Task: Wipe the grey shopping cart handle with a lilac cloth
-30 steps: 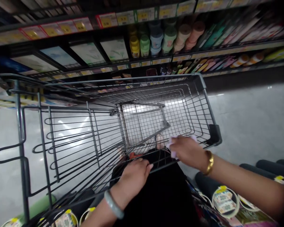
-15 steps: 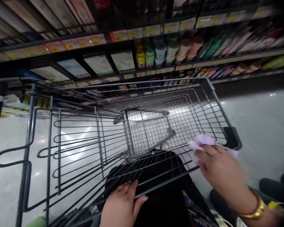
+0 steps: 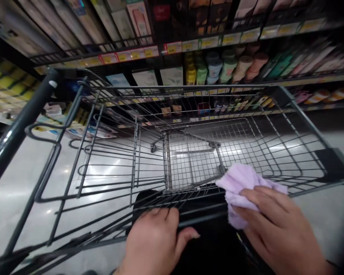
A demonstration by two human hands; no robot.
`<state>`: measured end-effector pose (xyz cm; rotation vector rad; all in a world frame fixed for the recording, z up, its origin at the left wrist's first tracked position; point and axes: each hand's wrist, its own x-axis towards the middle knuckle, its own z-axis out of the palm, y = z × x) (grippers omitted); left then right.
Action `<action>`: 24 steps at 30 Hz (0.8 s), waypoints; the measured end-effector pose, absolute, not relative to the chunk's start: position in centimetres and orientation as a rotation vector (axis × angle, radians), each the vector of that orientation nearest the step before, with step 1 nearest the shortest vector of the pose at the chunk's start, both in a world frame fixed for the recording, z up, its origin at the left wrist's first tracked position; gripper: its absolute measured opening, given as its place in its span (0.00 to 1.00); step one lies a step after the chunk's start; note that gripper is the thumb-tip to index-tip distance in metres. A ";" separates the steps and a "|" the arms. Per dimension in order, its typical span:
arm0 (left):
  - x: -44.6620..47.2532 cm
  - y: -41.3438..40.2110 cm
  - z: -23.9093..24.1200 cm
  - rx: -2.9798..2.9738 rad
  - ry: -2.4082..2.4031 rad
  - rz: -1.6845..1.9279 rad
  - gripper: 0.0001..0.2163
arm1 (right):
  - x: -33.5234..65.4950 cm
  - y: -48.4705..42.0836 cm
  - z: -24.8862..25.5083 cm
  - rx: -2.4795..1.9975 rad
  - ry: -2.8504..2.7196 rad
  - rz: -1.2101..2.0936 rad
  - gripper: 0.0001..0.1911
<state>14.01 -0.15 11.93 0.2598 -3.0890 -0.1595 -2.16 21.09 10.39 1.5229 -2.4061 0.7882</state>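
Observation:
A grey wire shopping cart (image 3: 189,221) fills the view in front of me, its basket holding nothing I can see. My left hand (image 3: 157,236) wraps its fingers over the near top rail, thumb lying along the near side. Bunched in my right hand (image 3: 278,221) is a pale purple cloth (image 3: 240,183), its loose folds spreading past the fingers. The cloth lies over the near rail, to the right of my left hand, and hides part of the rail. At the far left runs the cart's dark push handle (image 3: 20,126).
Beyond the cart, store shelves (image 3: 206,42) carry boxes, bottles and price tags. Yellow-topped packs (image 3: 11,82) are stacked at the left. Glossy pale floor (image 3: 109,160) shows through the wires. My dark-clothed lap or leg is close against the cart's near side.
My right hand and the cloth have come nearer to me along the near rail, away from the front corner. The view has shifted left. My left hand keeps its grip.

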 end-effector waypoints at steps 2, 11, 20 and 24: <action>14.0 -0.2 11.8 0.245 -3.046 -0.123 0.23 | -0.4 20.4 9.6 1.467 -2.329 0.823 0.10; 20.2 0.2 12.3 0.557 -2.737 -0.150 0.12 | 5.8 18.2 8.2 1.245 -2.164 0.805 0.09; 22.6 -0.7 9.9 0.530 -2.681 -0.077 0.15 | 11.5 13.6 7.5 1.378 -2.055 0.777 0.13; 22.8 -0.4 10.2 0.518 -2.663 -0.063 0.13 | 10.2 14.4 7.6 1.129 -2.138 0.858 0.14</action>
